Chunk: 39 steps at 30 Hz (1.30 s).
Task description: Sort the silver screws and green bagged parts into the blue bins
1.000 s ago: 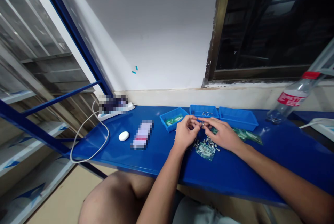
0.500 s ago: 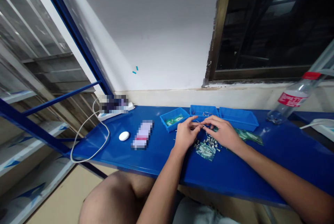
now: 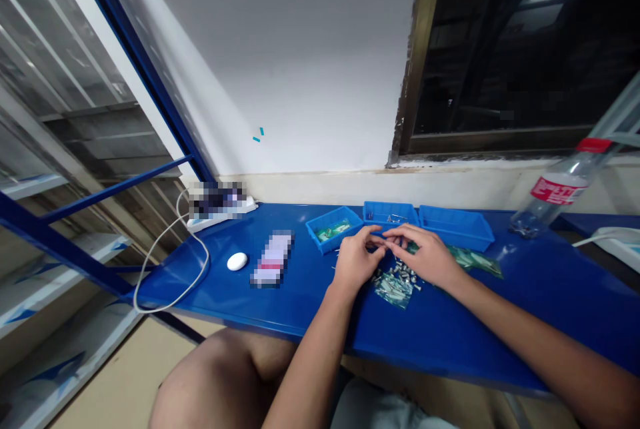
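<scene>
My left hand (image 3: 354,257) and my right hand (image 3: 431,254) meet fingertip to fingertip above the blue table. Both are closed in a pinch around a thin metal piece, now mostly hidden by the fingers. Below them lies a loose pile of silvery screws (image 3: 404,273), partly covered by my hands. A small clear bag of metal parts (image 3: 394,290) sits at the pile's near side. Beyond my right wrist lies a larger greenish plastic bag (image 3: 477,261).
Behind my hands stand a left blue tray (image 3: 320,246) with bagged parts, a middle tray (image 3: 387,206) with a few screws, and a right tray (image 3: 463,236). A bottle (image 3: 557,189) is at right. Leftward are a white oval object (image 3: 237,261), a blurred-out flat item (image 3: 273,259) and a cable (image 3: 207,262).
My fingertips have drawn closer together, and the thin metal piece that showed between them is now mostly covered. The trays, bags and screw pile stay in place.
</scene>
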Motion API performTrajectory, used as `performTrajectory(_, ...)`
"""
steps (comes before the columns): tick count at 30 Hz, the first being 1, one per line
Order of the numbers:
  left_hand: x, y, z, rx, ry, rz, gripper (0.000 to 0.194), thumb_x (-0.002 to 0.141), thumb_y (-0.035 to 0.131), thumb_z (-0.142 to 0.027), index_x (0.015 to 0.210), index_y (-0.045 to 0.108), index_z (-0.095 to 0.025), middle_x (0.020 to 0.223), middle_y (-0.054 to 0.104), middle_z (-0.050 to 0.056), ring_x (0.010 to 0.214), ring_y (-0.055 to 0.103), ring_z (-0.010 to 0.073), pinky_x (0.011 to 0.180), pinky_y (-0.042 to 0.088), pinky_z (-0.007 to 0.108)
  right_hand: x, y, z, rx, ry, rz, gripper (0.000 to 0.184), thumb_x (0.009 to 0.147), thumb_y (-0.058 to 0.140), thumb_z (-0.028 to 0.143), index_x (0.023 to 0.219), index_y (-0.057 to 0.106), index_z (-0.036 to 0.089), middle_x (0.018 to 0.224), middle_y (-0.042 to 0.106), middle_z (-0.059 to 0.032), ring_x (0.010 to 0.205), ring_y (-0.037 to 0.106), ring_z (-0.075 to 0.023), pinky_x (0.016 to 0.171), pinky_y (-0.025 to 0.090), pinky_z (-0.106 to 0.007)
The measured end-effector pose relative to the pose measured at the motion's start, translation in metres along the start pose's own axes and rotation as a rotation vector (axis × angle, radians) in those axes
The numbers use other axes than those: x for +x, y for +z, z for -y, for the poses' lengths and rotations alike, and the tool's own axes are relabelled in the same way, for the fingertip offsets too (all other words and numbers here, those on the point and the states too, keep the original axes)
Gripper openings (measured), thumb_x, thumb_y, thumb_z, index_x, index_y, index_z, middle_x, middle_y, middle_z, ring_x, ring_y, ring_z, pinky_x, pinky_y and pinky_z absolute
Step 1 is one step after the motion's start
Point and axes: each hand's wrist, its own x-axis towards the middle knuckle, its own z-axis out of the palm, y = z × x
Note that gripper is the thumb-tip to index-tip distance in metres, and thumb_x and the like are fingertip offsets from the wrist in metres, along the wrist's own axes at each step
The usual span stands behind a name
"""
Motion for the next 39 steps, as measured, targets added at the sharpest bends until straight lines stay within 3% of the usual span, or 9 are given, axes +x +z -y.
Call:
performTrajectory(6, -0.001, 0.0, 0.003, 0.056, 0.029, 0.021, 0.047, 0.082, 0.073, -0.011, 0.127, 0.065, -0.021, 0.101, 0.083, 0.002, 0.092, 0.079, 0.0204, 0.089, 0.062, 0.032, -0.001, -0.001, -0.001, 0.031, -0.088, 0.089, 0.015, 0.097, 0.059, 0.025, 0.101, 0.073, 0.025, 0.105, 0.071, -0.0077, 0.08, 0.066, -0.0202, 0.072, 0.057, -0.035)
performTrajectory(15, -0.002, -0.004, -0.008, 0.154, 0.065, 0.033, 0.044, 0.084, 0.071, -0.015, 0.127, 0.063, -0.022, 0.107, 0.08, 0.002, 0.094, 0.075, 0.0204, 0.088, 0.058, 0.032, 0.001, -0.007, 0.003, 0.021, -0.086, 0.131, 0.009, 0.092, 0.063, 0.023, 0.098, 0.07, 0.024, 0.101, 0.069, -0.0067, 0.079, 0.063, -0.0202, 0.073, 0.055, -0.035)
performTrajectory(22, 0.0, -0.001, -0.01, 0.08, 0.061, -0.04, 0.03, 0.086, 0.066, -0.015, 0.116, 0.064, -0.019, 0.098, 0.074, 0.003, 0.086, 0.072, 0.0175, 0.083, 0.059, 0.031, 0.002, -0.007, 0.002, -0.016, 0.057, 0.018, 0.014, 0.097, 0.061, 0.033, 0.096, 0.071, 0.024, 0.088, 0.072, -0.0036, 0.076, 0.064, -0.0201, 0.072, 0.052, -0.033)
performTrajectory(28, 0.004, -0.001, -0.007, -0.159, 0.031, -0.14, 0.036, 0.087, 0.066, -0.009, 0.121, 0.061, -0.017, 0.105, 0.073, 0.008, 0.084, 0.073, 0.0146, 0.084, 0.062, 0.03, 0.002, -0.005, -0.003, -0.047, 0.082, 0.05, 0.023, 0.1, 0.058, 0.041, 0.099, 0.074, 0.024, 0.092, 0.076, -0.0048, 0.077, 0.067, -0.0214, 0.071, 0.052, -0.034)
performTrajectory(33, 0.004, 0.0, -0.007, -0.345, 0.008, -0.092, 0.046, 0.088, 0.069, -0.01, 0.132, 0.059, -0.017, 0.117, 0.072, 0.012, 0.092, 0.077, 0.0168, 0.088, 0.064, 0.032, 0.002, -0.002, -0.004, -0.061, 0.078, 0.052, 0.025, 0.097, 0.06, 0.043, 0.096, 0.076, 0.024, 0.092, 0.077, -0.0059, 0.076, 0.067, -0.0223, 0.072, 0.053, -0.035)
performTrajectory(39, 0.004, -0.001, -0.009, -0.27, -0.004, -0.121, 0.044, 0.09, 0.07, -0.014, 0.133, 0.06, -0.019, 0.118, 0.074, 0.012, 0.089, 0.077, 0.0165, 0.084, 0.064, 0.031, 0.002, -0.004, -0.015, 0.115, 0.276, 0.026, 0.033, 0.097, 0.06, 0.054, 0.1, 0.075, 0.025, 0.096, 0.08, -0.005, 0.081, 0.072, -0.0237, 0.073, 0.054, -0.035)
